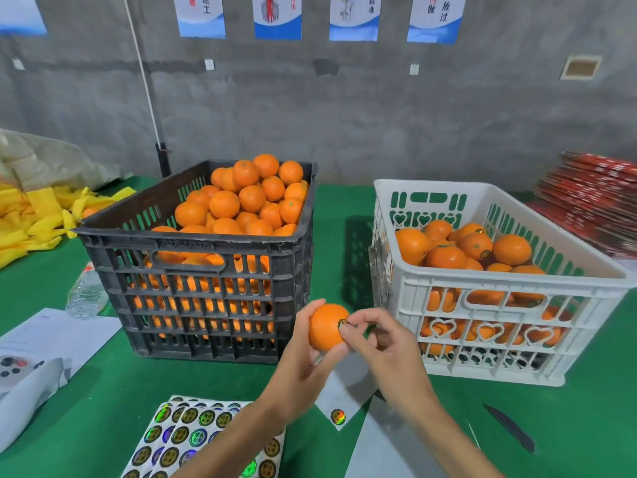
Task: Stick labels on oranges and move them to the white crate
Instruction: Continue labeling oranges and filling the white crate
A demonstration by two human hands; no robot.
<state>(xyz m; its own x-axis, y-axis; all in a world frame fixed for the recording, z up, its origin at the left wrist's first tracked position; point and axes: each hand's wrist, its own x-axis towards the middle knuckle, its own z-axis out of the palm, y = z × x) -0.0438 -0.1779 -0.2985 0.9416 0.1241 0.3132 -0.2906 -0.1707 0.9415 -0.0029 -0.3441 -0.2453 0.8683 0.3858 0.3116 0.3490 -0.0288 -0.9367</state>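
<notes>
Grey concrete wall, green-covered table.
Blue-and-white posters (277,15) hang along the rough wall (344,115); a white cord (144,77) runs down it to the table (86,408).

even, soft indoor light; wide-angle bending at edges, slightly soft focus.

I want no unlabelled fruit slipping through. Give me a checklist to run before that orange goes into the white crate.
1. Orange held securely: ok, the left hand grips it.
2. Label on the peel: ok, the right hand fingers pinch it against the orange.
3. Label pressed flat all round: cannot tell, fingers cover its edge.
4. Room in the white crate: ok, fruit sits below the rim.
5. Path to the crate: ok, nothing lies between.
6. More labels ready: ok, sticker sheets lie below the hands.
</notes>
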